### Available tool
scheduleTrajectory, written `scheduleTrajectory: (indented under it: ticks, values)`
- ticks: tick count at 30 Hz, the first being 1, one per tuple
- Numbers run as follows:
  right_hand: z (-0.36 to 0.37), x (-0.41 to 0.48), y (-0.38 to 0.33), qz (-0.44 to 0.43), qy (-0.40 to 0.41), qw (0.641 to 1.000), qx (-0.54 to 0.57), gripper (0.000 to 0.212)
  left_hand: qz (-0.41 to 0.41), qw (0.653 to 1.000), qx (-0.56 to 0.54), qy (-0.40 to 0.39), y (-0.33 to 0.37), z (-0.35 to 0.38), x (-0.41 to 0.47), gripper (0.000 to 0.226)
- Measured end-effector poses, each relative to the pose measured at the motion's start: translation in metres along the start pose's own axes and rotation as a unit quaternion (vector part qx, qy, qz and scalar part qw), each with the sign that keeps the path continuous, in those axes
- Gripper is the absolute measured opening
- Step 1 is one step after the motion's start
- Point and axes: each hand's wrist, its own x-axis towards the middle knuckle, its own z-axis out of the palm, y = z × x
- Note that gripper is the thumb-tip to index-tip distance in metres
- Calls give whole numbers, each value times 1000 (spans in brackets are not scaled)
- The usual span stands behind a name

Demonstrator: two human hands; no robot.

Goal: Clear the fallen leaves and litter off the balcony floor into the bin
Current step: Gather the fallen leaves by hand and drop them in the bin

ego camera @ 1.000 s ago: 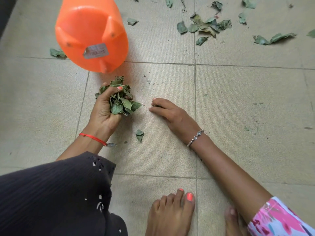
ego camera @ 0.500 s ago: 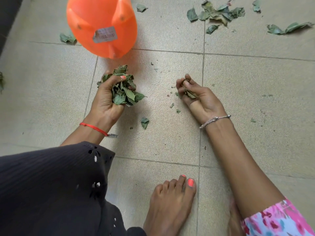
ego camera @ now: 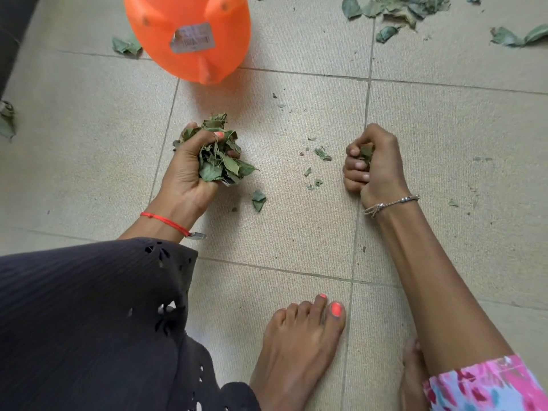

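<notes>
My left hand (ego camera: 189, 173) grips a thick bunch of green leaves (ego camera: 221, 161) just above the tiled floor. My right hand (ego camera: 375, 164) is curled round a few small leaf pieces (ego camera: 366, 151), a little to the right. An orange plastic bin (ego camera: 189, 34) stands behind my left hand; only its rounded side with a grey label shows. One loose leaf (ego camera: 258, 200) and several small leaf crumbs (ego camera: 321, 154) lie on the floor between my hands.
More fallen leaves lie in a pile (ego camera: 397, 10) at the top right, a pair (ego camera: 516, 37) farther right, one (ego camera: 127, 47) left of the bin and one (ego camera: 7, 120) at the left edge. My bare foot (ego camera: 299, 351) and dark skirt (ego camera: 89, 321) fill the bottom.
My right hand lifted off the floor, turned and closed on a few small leaf pieces. My left hand kept hold of its bunch. The view shifted, so the bin sits higher in frame.
</notes>
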Motion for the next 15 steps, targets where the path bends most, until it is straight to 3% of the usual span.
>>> scheduleTrajectory:
  ticks: [2,4,6,8,10,12,15]
  values:
    - [-3,2,4,-21,-5,1000,-22,32,33,998,-39,-34,1,-8,0,54]
    - [-5,2,9,-97,-1,989,-111,32,24,994,-45,-97,0,-9,2,49]
    - [-3,1,13,-196,15,953,-228,16,2,994,-28,-106,-1,1,1,54]
    - [0,2,17,-262,29,914,-310,23,-2,996,-40,-80,0,-5,-1,69]
    - [2,2,19,-290,40,867,-403,30,25,997,-74,-21,0,-16,1,82]
    - [3,1,20,-308,56,832,-458,26,27,991,-117,-56,5,-25,-1,103]
    - [7,-3,27,-349,56,796,-492,19,12,989,-130,-75,4,-21,1,107]
